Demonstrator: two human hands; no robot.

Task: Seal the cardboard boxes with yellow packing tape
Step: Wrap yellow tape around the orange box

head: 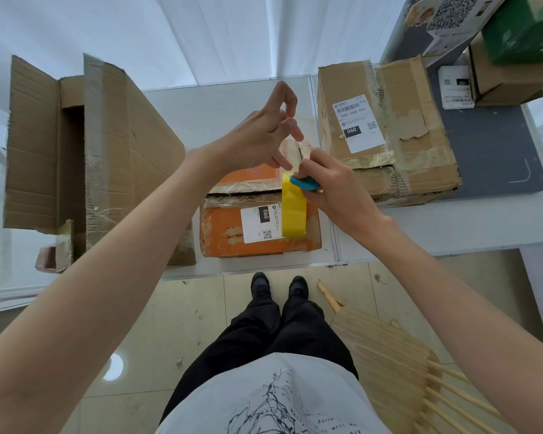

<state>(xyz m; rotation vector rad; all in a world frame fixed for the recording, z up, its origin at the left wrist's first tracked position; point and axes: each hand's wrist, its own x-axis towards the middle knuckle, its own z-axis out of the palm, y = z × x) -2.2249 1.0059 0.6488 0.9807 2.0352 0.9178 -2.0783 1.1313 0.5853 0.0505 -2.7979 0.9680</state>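
Head view, read left to right. At nine o'clock a tall open cardboard box [107, 158] stands on the white desk [207, 104], flaps raised, old clear tape along its edge. At centre lies the orange box [257, 227], label uppermost, its top seam not fully closed. The left hand [257, 139] hovers above it, fingers loosely curled, thumb and fingertips pinching the free end of the tape near the right hand; what exactly lies between the fingertips cannot be told. A yellow tape strip [293, 208] hangs from the grasp down across the orange box, overlapping the label's right edge. The right hand [333, 186] is closed around a teal-handled tool [304, 183], seemingly scissors or a cutter, at the strip's upper end. At two o'clock sits a worn brown box [386, 126] carrying a shipping label. A wooden chair [405, 364] stands at five o'clock on the floor.

Risks, as judged: the strip appears to run off the seam line, so pressing it down here could leave the flaps unsealed; a slack free end may fold and stick to itself or to the fingers; a cut made close to the left fingertips could nick them.
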